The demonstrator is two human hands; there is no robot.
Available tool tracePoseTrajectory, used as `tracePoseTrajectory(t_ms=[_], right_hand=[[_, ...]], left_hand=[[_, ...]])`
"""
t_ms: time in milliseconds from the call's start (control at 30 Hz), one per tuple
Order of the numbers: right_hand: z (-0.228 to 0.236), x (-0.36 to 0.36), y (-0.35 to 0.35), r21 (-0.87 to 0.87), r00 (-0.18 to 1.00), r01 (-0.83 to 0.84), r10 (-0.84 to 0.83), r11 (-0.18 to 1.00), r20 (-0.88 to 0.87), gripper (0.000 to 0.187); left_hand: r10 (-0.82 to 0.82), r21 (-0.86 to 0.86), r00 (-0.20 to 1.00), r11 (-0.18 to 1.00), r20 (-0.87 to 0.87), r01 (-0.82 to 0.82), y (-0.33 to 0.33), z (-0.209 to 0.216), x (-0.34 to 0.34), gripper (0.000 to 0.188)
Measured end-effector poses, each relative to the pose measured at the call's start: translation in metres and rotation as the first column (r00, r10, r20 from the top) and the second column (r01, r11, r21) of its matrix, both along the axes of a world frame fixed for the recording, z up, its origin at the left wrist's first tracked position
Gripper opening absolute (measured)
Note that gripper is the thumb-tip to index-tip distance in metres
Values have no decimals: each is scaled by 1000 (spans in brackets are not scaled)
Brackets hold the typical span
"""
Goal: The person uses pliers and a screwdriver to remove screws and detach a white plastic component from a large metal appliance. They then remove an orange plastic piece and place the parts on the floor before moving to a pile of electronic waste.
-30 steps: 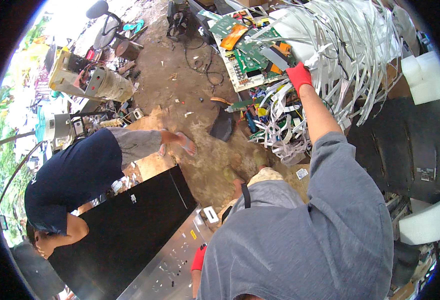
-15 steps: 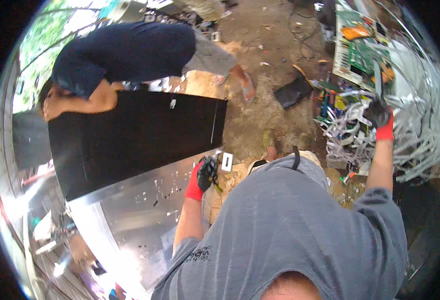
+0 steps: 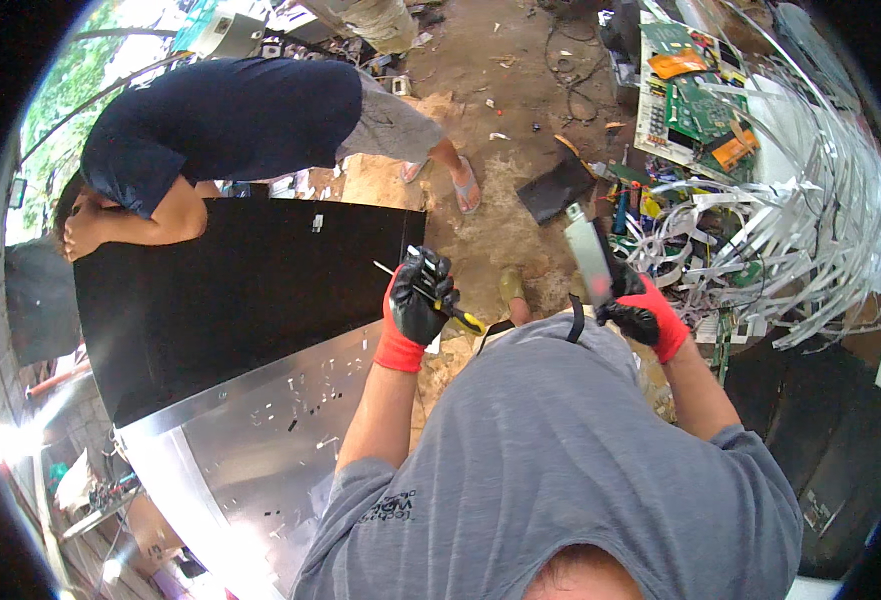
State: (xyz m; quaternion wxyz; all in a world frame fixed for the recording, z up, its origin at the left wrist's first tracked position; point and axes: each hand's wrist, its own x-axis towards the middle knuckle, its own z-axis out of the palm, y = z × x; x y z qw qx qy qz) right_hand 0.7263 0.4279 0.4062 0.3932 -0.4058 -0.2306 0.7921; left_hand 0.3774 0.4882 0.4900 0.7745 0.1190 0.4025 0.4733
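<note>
My left hand [image 3: 421, 298], in a red-cuffed black glove, is closed around a screwdriver [image 3: 469, 321] with a yellow and black handle. Its thin shaft points left, over the edge of a large black panel [image 3: 251, 290]. A small whitish piece shows by the fingers, too small to name. In front of my waist, my right hand [image 3: 646, 315], gloved alike, grips the lower end of a flat grey metal strip [image 3: 588, 260] with a hole near its far end. Below the black panel lies a shiny silver sheet [image 3: 261, 440] dotted with small bits.
A person in a dark shirt [image 3: 231, 115] leans over the panel's far left side. On the right are a heap of pale strips [image 3: 821, 230] and green circuit boards [image 3: 701, 105]. A dark flat piece [image 3: 556, 188] lies on the dirt floor [image 3: 501, 100]. Black sheets [image 3: 811, 430] are at lower right.
My right hand has come from the strip heap toward my waist with the metal strip. My left hand has risen slightly, and the screwdriver shows more clearly. The white rectangular frame beside it no longer shows.
</note>
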Motion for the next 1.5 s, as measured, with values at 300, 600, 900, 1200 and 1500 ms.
tracePoseTrajectory(t_ms=[300,600,900,1200,1500], right_hand=[[34,-59,6,164,965,-259,249,952,76,51],[11,-51,-19,310,909,-308,182,899,375,36],[9,10,-95,-139,932,-128,167,982,321,34],[-46,22,-210,-55,866,348,-299,936,400,28],[-41,-2,-261,-241,768,623,-523,744,369,37]], left_hand=[[-71,-142,973,984,221,104,38,-30,65,14],[-326,-173,913,912,246,372,33,-95,112,18],[-388,-191,834,853,392,486,60,-172,162,18],[-388,-324,794,760,469,563,84,-266,239,33],[-566,-393,768,660,299,640,90,-327,295,28]])
